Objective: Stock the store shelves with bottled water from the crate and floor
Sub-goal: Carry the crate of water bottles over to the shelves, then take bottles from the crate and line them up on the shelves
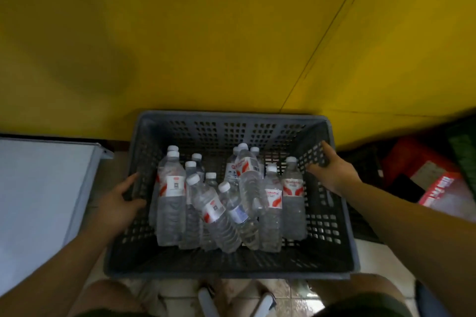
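Note:
A dark grey perforated plastic crate [224,262] fills the lower middle of the head view. Inside it stand and lean several clear water bottles [172,203] with white caps and red-and-white labels; one bottle [219,219] lies tilted across the middle. My left hand [117,203] grips the crate's left wall, thumb inside and fingers outside. My right hand [332,170] grips the right wall near the far corner, fingers curled over its rim.
A yellow wall [231,33] rises right behind the crate. A white flat-topped unit [38,188] stands at the left. Red and green crates and a red-and-white pack [438,188] crowd the right. Tiled floor and my knees show below the crate.

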A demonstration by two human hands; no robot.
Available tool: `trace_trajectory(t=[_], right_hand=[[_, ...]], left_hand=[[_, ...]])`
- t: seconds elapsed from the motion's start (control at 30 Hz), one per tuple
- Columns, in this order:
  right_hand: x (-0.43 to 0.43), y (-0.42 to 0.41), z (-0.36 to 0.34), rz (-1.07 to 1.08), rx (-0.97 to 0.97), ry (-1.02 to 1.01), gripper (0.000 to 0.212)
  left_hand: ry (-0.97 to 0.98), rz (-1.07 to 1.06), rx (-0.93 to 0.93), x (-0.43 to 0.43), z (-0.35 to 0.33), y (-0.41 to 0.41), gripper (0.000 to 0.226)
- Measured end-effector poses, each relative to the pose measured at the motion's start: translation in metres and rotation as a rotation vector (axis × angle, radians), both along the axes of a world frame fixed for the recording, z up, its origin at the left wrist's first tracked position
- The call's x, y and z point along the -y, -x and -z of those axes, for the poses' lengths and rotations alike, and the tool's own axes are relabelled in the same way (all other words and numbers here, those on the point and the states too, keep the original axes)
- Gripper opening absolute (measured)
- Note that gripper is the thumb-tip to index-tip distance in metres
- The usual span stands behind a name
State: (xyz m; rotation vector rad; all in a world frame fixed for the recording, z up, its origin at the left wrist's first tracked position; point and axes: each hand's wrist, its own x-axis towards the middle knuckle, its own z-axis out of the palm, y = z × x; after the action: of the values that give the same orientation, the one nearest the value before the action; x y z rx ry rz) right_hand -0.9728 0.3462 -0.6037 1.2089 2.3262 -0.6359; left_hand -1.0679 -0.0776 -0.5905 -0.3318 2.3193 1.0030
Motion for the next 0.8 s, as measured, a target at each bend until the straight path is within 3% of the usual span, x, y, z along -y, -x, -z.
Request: trace_trajectory(t=[0.47, 0.8], right_hand=[[0.007, 0.019, 0.168, -0.003, -0.04, 0.047, 0.08], [0.009, 0.012, 0.224, 0.061, -0.079, 0.068, 0.081]], left_hand=[[0.078, 0.041, 0.045, 0.002, 0.152, 0.02, 0.068], [0.095, 0.074, -0.052, 0.003, 0.203, 0.016, 0.07]])
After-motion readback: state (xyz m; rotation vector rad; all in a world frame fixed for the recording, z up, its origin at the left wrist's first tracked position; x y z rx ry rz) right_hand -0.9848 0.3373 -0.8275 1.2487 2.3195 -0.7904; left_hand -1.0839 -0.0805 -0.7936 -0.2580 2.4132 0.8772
